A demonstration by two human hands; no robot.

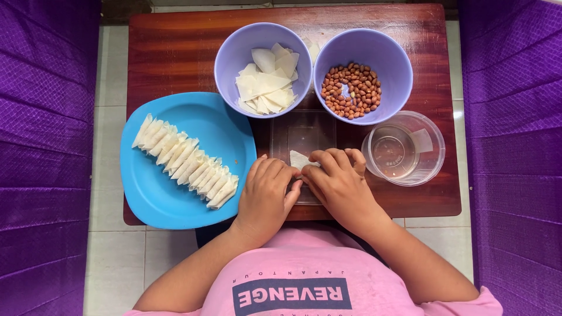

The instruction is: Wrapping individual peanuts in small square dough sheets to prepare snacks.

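Closest to the camera there's the person's pink shirt (304, 275), both forearms coming up from 6 o'clock toward the middle of the small wooden table (175, 47). The left hand (266, 190) and right hand (339, 184) sit side by side, touching, fingers curled down over a pale wrapper (298, 159). Both are pinching it between the fingertips, right about dead center of the table's near half. Only a small corner of the wrapper pokes out above the knuckles, so how it's folded underneath can't be made out. It lies on a clear flat tray (301, 131), which is mostly see-through and hard to trace at the edges.

At 9 o'clock from the hands is a blue plate (152, 193) hanging a bit over the near table edge, with a slanted row of folded wrappers (187, 161) overlapping each other like shingles. At 3 o'clock, just beside the right hand, a clear round tub (404, 146) with a scrap of wrapper inside.

Farther back, at 12 o'clock, two lilac bowls touch rim to rim: the left bowl (228, 58) has loose flat wrapper pieces, the right bowl (392, 58) has peanuts (351, 90). Purple quilted fabric (47, 158) runs down both sides.
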